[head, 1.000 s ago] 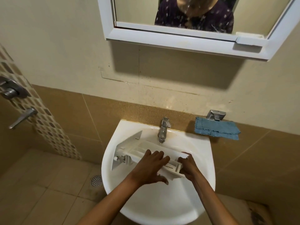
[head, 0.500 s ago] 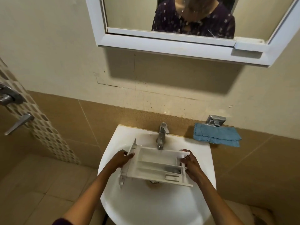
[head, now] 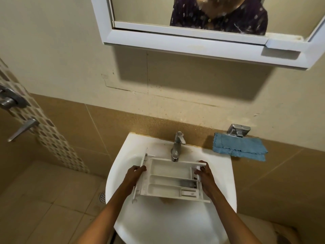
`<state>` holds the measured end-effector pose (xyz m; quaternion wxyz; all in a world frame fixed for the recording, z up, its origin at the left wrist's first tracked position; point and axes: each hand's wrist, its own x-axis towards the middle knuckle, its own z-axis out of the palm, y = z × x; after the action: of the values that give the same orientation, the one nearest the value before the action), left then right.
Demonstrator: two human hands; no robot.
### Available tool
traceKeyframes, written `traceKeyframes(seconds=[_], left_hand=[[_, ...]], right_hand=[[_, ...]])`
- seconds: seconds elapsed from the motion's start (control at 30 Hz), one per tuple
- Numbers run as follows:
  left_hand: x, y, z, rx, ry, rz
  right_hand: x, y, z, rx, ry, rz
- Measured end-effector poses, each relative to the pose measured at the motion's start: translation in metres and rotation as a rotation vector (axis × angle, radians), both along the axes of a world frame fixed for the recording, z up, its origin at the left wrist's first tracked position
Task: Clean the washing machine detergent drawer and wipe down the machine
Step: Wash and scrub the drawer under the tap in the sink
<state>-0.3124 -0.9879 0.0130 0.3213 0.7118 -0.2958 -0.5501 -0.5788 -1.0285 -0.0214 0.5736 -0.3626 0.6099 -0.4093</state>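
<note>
Head view, looking down at a wall-mounted sink [head: 167, 224]. The white drawer [head: 168, 179] sits over the basin, open side up, its compartments facing the camera. Its far edge lies just below the spout of the faucet [head: 176, 147]. Whether its underside touches the basin cannot be told.

Left hand [head: 134, 174]: narrow grip, fingers curled round the drawer's left end, where the flat front panel stands on edge. Right hand [head: 205, 176]: narrow grip, fingers curled over the right end wall, with the fingertips reaching inside. The drawer spans the gap between the two hands, and both forearms enter from the lower edge.

The long compartments appear pale, while the small section at the right end, near the right hand, is darker. A brownish patch shows in the basin just below the drawer's near edge.

A folded blue cloth [head: 239, 148] lies on the tiled ledge to the right of the sink, just in front of a metal fitting [head: 238, 130]. A white-framed mirror [head: 175, 40] hangs above and reflects a dark patterned garment. A lever handle [head: 22, 129] and a floor drain [head: 102, 197] lie to the left.
</note>
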Motion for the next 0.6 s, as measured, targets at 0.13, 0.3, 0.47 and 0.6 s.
traceKeyframes(seconds=[0.13, 0.3, 0.47, 0.6], left_hand=[[-0.003, 0.006, -0.004, 0.004, 0.019, 0.021], [-0.002, 0.008, -0.006, -0.030, 0.006, 0.070], [-0.003, 0.012, 0.000, -0.050, -0.015, 0.074], [-0.004, 0.013, 0.007, -0.052, 0.013, 0.076]], right_hand=[[-0.002, -0.003, 0.004, 0.005, 0.049, 0.016], [-0.001, -0.003, 0.003, 0.005, 0.159, 0.046], [-0.002, -0.002, 0.003, -0.012, 0.286, 0.096], [-0.001, -0.003, 0.002, -0.008, 0.327, 0.086]])
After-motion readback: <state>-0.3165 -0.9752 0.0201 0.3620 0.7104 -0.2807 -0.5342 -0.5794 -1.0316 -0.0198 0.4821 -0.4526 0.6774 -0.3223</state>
